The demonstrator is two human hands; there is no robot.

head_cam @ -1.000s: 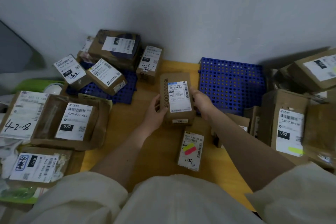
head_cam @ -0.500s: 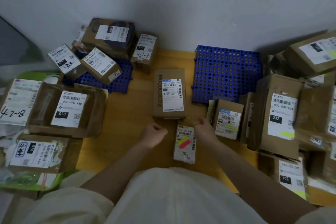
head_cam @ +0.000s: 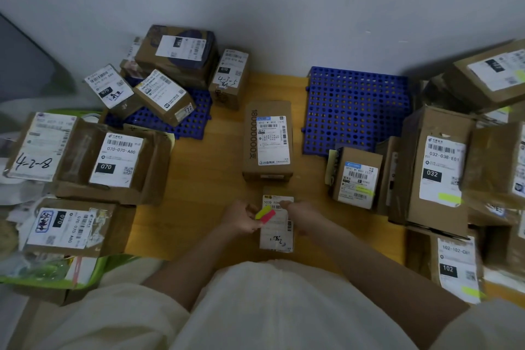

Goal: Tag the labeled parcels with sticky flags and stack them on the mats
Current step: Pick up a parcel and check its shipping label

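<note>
Resting just before the tall brown parcel [head_cam: 267,140], the small parcel [head_cam: 277,224] is steadied by right hand [head_cam: 302,214] fingers curled on its edge while a flag pad [head_cam: 265,213] is pinched by the left hand [head_cam: 241,219], likely for peeling.

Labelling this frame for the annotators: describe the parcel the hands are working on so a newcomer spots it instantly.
Start at the bare blue mat against the wall, then drop to the tall brown box standing left of it on the wooden floor. Directly below that box, between the left hand and right hand, lies the small flat parcel. It alone carries overlapping yellow and pink sticky flags.
</note>
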